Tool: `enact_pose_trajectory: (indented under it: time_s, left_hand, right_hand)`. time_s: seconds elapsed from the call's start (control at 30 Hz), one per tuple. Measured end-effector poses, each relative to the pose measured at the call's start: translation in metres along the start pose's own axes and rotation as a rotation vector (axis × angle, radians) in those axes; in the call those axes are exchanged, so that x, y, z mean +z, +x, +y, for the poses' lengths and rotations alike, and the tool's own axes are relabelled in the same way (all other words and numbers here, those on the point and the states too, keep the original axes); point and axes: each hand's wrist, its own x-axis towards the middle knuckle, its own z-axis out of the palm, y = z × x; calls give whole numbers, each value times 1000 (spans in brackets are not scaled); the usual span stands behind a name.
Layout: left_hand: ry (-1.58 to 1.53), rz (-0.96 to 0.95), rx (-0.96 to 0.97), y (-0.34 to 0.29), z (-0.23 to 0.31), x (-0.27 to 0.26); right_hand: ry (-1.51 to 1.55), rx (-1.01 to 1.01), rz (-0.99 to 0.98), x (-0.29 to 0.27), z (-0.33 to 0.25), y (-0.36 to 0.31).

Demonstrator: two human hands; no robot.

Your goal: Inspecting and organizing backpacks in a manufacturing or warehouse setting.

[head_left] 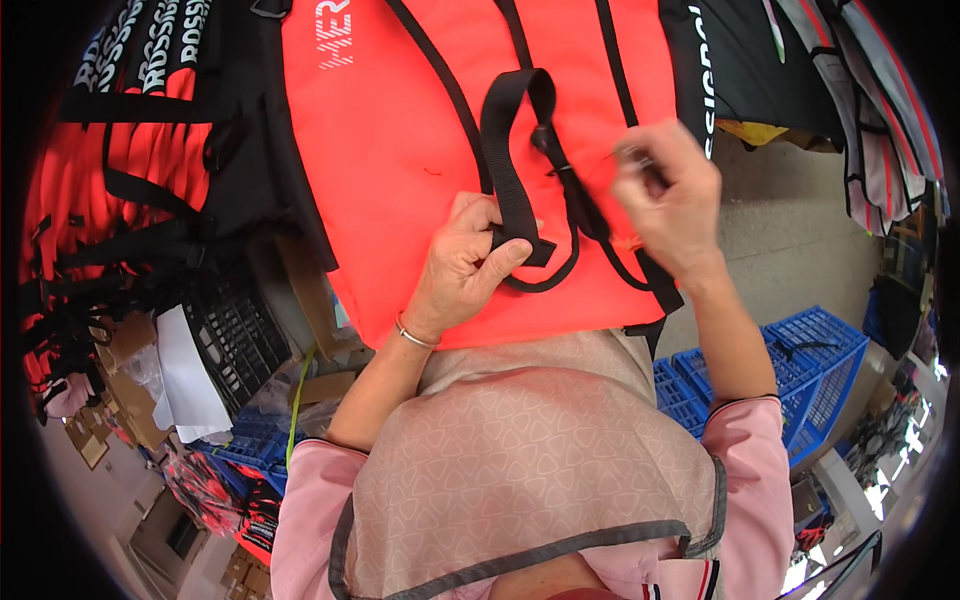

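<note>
A bright orange-red bag (380, 150) with black trim and black straps lies in front of me and reaches down to my apron. My left hand (465, 255) pinches a black webbing strap (512, 170) between thumb and fingers near the bag's lower part; the strap loops upward from there. To the right, my right hand (668, 190) is raised over the bag with its fingers curled, blurred by motion. A small dark, partly shiny thing shows between those fingers, too smeared to name. A black buckle (545, 138) sits on a strap between my hands. A short red thread (432, 171) lies on the fabric.
Stacked red and black bags (120, 180) stand at the left, above a black crate (235, 335) and cardboard. Blue plastic crates (815, 345) are on the floor at the right. Grey pieces with red stripes (880, 110) hang at the far right.
</note>
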Motion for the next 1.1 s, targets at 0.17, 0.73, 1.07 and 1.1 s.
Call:
enact_pose_trajectory:
  time_s: [0.17, 0.73, 1.07, 1.1]
  left_hand:
    - [-42, 30, -30, -4, -4, -1]
    - [-58, 124, -228, 13, 18, 7]
    - [-237, 219, -318, 15, 13, 7]
    - [-216, 214, -311, 14, 11, 7]
  right_hand:
    - [191, 262, 150, -30, 7, -6]
    - [118, -36, -121, 7, -47, -48]
    - [446, 232, -140, 15, -37, -25]
    - [424, 122, -162, 13, -43, -25]
